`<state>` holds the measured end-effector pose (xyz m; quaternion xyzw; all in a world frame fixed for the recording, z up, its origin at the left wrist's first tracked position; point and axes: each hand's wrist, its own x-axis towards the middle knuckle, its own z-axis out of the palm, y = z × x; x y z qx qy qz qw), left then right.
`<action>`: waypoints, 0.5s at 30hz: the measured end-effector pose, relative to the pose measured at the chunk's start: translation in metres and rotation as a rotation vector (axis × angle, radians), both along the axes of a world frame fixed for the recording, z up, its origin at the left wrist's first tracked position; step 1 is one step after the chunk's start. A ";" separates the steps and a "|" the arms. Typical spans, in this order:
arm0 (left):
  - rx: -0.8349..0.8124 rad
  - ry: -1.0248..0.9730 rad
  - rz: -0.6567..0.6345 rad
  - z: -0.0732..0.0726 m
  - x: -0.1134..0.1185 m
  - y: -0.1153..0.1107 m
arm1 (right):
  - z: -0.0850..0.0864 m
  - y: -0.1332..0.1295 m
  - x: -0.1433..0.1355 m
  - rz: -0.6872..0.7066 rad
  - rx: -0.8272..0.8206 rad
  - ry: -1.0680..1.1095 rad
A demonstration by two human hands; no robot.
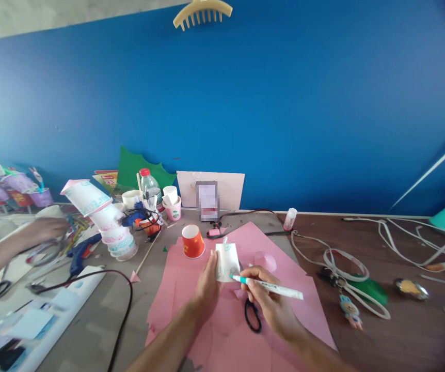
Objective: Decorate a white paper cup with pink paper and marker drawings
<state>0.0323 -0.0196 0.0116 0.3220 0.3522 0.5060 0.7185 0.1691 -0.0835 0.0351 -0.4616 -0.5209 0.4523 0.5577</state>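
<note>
My left hand (207,283) is closed around a white paper cup (227,258) that carries green marks. In my right hand (271,298) is a white marker (284,291), and its teal tip end touches the cup's lower right. Beneath both hands lies pink paper (184,310). Black-handled scissors (252,316) rest on it near my right hand, their blades mostly hidden. A red paper cup (193,242) stands upside down just beyond my left hand. Loose pink scraps (265,261) lie behind the marker.
At left leans a stack of decorated cups (116,235), beside a blue glue gun (81,254) and its dark cable. Another person's arm (13,248) reaches in there. A blurred-out phone-like panel (207,201) stands at the back. White cords (346,263) and a keychain (349,310) lie right.
</note>
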 end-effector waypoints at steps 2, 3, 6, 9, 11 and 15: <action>0.016 0.040 0.048 -0.002 -0.001 0.000 | -0.001 0.000 0.000 0.007 0.021 -0.026; 0.020 0.057 0.068 -0.002 -0.001 0.000 | -0.002 0.000 0.000 0.012 0.028 -0.035; 0.022 0.053 0.051 -0.004 -0.001 0.000 | -0.003 -0.001 0.000 0.023 0.025 -0.039; 0.034 0.036 0.001 -0.006 -0.002 0.000 | -0.002 -0.001 -0.001 0.032 0.011 -0.031; 0.049 0.045 0.005 -0.008 -0.002 0.000 | 0.000 -0.001 -0.001 0.029 0.014 -0.034; 0.021 0.031 0.014 -0.009 -0.002 0.001 | 0.004 -0.002 0.000 0.010 0.021 -0.021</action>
